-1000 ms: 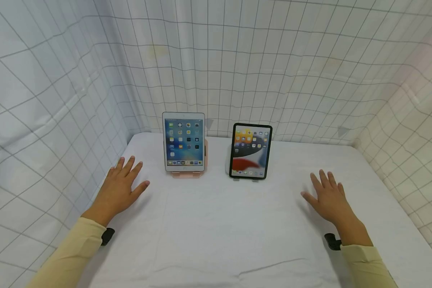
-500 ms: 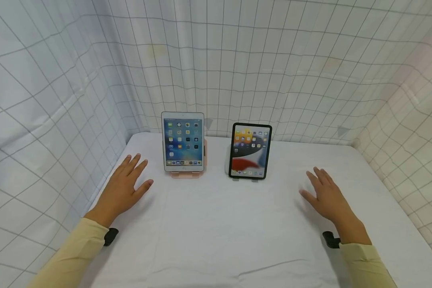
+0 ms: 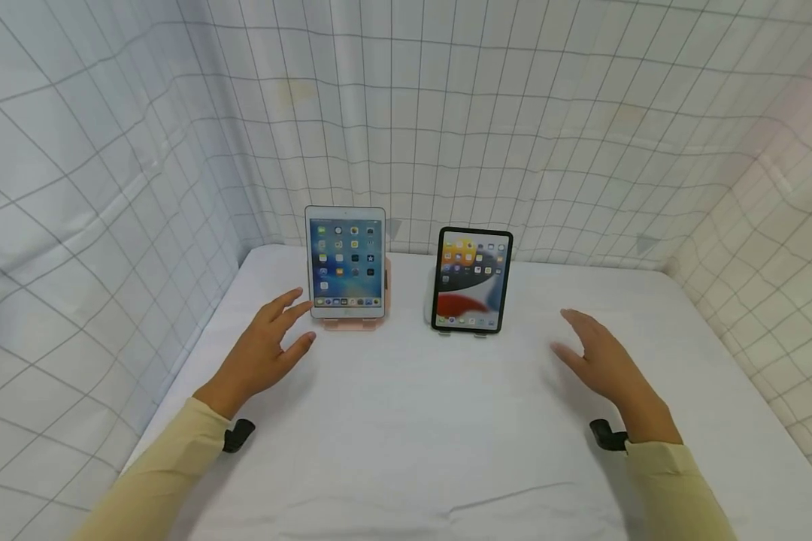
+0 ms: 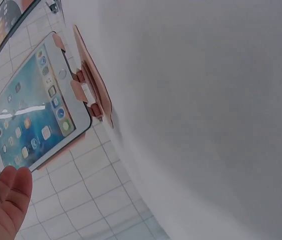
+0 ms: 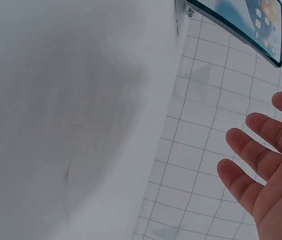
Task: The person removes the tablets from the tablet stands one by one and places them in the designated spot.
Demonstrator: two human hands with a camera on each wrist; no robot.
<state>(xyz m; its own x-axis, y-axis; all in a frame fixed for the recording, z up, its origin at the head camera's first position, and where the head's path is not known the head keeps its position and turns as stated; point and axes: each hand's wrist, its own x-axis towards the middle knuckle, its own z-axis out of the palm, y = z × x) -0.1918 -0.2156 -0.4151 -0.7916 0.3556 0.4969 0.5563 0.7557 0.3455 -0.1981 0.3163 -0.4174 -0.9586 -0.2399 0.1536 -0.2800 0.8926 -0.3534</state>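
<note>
A white-framed tablet (image 3: 347,263) leans upright on a pink stand (image 3: 350,325), its screen lit with app icons. To its right, a black-framed tablet (image 3: 472,282) stands tilted back on a light stand (image 3: 444,333). My left hand (image 3: 260,353), fingers extended and slightly bent, hovers at the lower left of the white tablet; whether a fingertip touches it I cannot tell. Nothing is in that hand. Well to the right of the black tablet, my right hand (image 3: 605,361) is held over the table with relaxed fingers and holds nothing, as the right wrist view confirms with its spread fingers (image 5: 251,150).
A white cloth covers the table (image 3: 413,436), with a crease near the front. White grid-patterned curtains (image 3: 460,113) enclose the back and both sides. Black wrist mounts (image 3: 239,436) sit below both hands at the beige sleeves (image 3: 169,466).
My left hand has moved right, towards the white tablet, its fingers drawing closer together. My right hand has shifted a little left and turned inward. Both tablets have stayed in place.
</note>
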